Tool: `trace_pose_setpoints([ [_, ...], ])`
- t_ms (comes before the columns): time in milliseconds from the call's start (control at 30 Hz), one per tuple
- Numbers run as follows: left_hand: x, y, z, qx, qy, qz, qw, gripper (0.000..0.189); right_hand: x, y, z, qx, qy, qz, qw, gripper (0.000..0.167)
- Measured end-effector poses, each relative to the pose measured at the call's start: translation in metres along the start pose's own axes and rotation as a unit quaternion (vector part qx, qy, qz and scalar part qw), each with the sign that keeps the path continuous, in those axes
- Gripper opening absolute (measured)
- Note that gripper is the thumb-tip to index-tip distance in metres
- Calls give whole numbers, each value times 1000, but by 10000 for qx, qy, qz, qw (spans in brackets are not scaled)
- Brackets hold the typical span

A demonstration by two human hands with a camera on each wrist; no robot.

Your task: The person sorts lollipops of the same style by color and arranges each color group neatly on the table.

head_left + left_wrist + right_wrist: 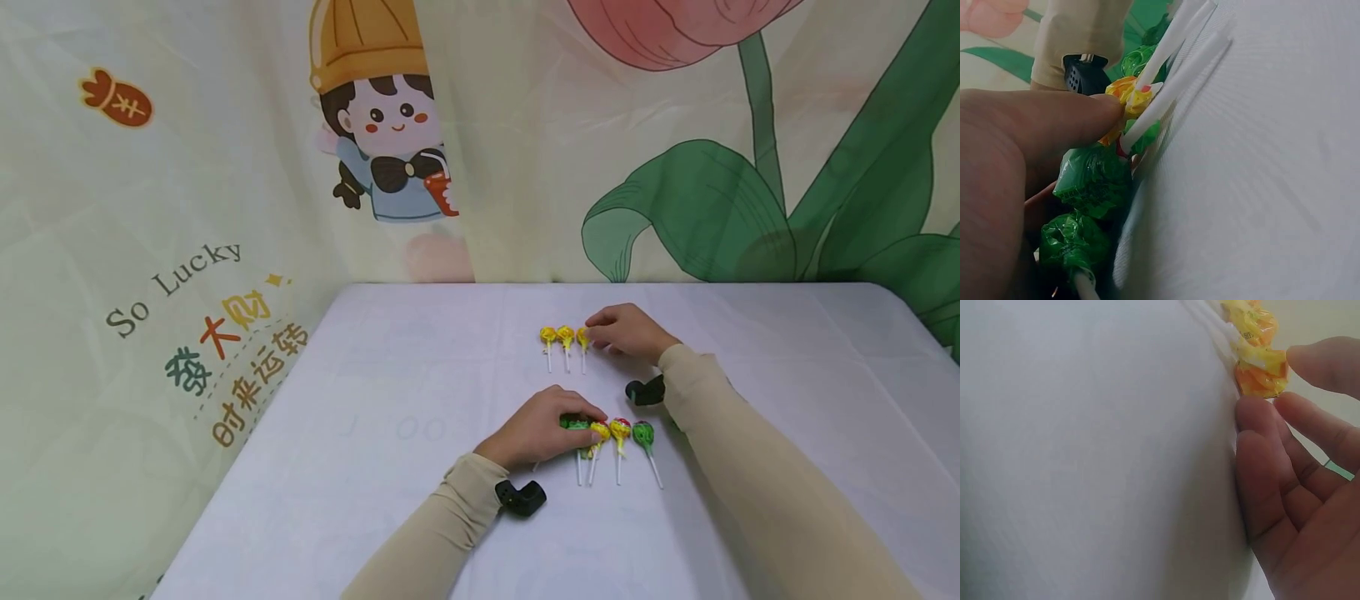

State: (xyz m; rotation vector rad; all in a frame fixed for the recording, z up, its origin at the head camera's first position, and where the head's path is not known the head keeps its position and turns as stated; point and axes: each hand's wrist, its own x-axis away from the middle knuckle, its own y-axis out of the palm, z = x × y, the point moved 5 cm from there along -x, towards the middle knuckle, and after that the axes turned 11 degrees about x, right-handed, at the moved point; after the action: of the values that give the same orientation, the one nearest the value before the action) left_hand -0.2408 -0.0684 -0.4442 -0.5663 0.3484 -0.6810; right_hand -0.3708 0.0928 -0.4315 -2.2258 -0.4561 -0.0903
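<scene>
Three yellow-wrapped lollipops stand in a row at the back of the table, sticks toward me. My right hand (628,329) pinches the wrapped head of the rightmost yellow lollipop (1262,376) between thumb and fingertips. Closer to me lies a second row of lollipops, partly hidden under my left hand (538,427). The left thumb presses on a yellow lollipop (1127,99), with the fingers curled behind it. Beside it in the left wrist view are two green lollipops (1094,181). A red-and-yellow lollipop (620,429) and a green lollipop (643,435) lie to its right.
A white cloth covers the table (420,358). Behind it hangs a printed backdrop (517,167) with a cartoon figure and a large flower. Each wrist wears a black camera, one at the left cuff (468,492), one below the right cuff (678,375).
</scene>
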Motion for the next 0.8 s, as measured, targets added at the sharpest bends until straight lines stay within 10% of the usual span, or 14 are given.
trace_pose_setpoints([
  [800,-2,2,-5,115,-71,-33,9999,26,15,-20,11,-368,-66,264,9990,40],
])
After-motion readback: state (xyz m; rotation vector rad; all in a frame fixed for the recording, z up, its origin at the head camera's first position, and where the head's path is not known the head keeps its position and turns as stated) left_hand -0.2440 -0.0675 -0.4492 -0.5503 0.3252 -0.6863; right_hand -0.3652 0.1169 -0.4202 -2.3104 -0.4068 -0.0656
